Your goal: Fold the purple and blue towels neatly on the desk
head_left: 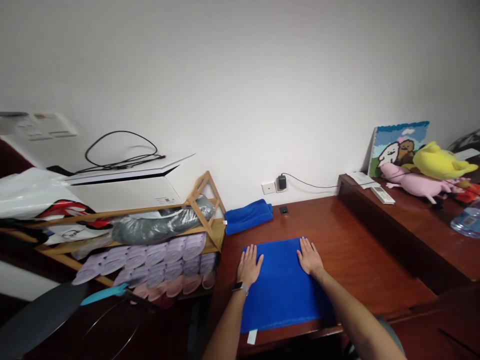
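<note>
A blue cloth [279, 287] lies spread flat on the reddish-brown desk [360, 260], with a white tag at its near left edge. My left hand [249, 266], with a watch on the wrist, rests flat on the cloth's upper left part, fingers extended. On the upper right corner lies my right hand [309, 257], palm down with its fingers stretched out. Neither hand grips anything. A second blue cloth [248, 217], folded, sits behind the spread one, near the wall.
Left of the desk stands a wooden rack [210, 220] with purple and pink slippers [165, 252] and a white box [127, 192] on top. On the raised right section are a remote [382, 195], plush toys [416, 184], a picture [399, 142] and a plastic bottle [468, 220].
</note>
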{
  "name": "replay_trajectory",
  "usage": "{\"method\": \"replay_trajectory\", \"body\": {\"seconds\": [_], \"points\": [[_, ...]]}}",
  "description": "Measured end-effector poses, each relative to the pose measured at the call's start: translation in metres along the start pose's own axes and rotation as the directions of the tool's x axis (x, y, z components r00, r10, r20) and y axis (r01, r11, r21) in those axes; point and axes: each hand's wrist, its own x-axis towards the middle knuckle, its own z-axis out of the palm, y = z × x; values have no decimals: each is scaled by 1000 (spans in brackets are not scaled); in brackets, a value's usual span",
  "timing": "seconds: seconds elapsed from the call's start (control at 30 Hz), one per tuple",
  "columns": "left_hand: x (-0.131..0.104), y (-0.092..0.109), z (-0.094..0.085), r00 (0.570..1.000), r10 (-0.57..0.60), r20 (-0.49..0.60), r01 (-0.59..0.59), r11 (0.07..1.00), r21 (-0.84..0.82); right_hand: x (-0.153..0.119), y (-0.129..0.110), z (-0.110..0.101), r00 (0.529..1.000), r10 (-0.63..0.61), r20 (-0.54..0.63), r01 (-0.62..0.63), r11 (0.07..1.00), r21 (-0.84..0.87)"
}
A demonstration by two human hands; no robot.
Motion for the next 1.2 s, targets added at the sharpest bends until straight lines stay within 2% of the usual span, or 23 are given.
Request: {"method": "replay_trajectory", "body": {"seconds": [0.07,0.13,0.27,0.37,0.47,0.57,0.63,0.67,0.73,0.9,1.0,1.1,1.2], "points": [[-4,-17,-5,1000,-2,5,2,1000,11,1,0,0,1000,1,9,-1,1000,-7],[-4,-23,-9,1000,3,9,-3,1000,15,2,-1,-6,1000,2,26,-2,1000,-16],[-9,-12,-19,1000,15,3,-15,1000,15,1,-6,-25,996,2,85,-1,1000,-14],[-27,15,-20,993,113,-41,-113,994,-9,-19,-11,-27,1000,-24,-7,24,1000,9],[-55,59,-11,952,283,-118,-291,955,-54,-56,-16,-7,987,-95,-133,98,995,12],[-81,98,1,927,359,-105,-369,925,-95,-93,-21,15,986,-134,-104,134,991,-11],[-93,107,5,934,353,-60,-357,927,-111,-107,-24,20,990,-128,-65,127,992,-11],[-97,104,5,941,336,-41,-338,934,-111,-110,-25,20,991,-123,-53,122,992,-8],[-105,86,4,961,277,-25,-278,956,-95,-112,-27,16,993,-111,-41,112,994,0],[-128,12,-2,995,60,-79,-61,998,-14,-109,-29,6,995,-95,-22,95,995,13],[-139,-16,-5,995,-34,-90,37,999,29,-111,-31,3,996,-88,-5,88,996,16],[-141,-20,-13,993,-46,-110,52,997,55,-117,-32,0,997,-70,-36,71,997,14],[-135,4,-20,986,37,-160,-32,999,34,-126,-33,1,989,-75,-129,78,997,19]]}}
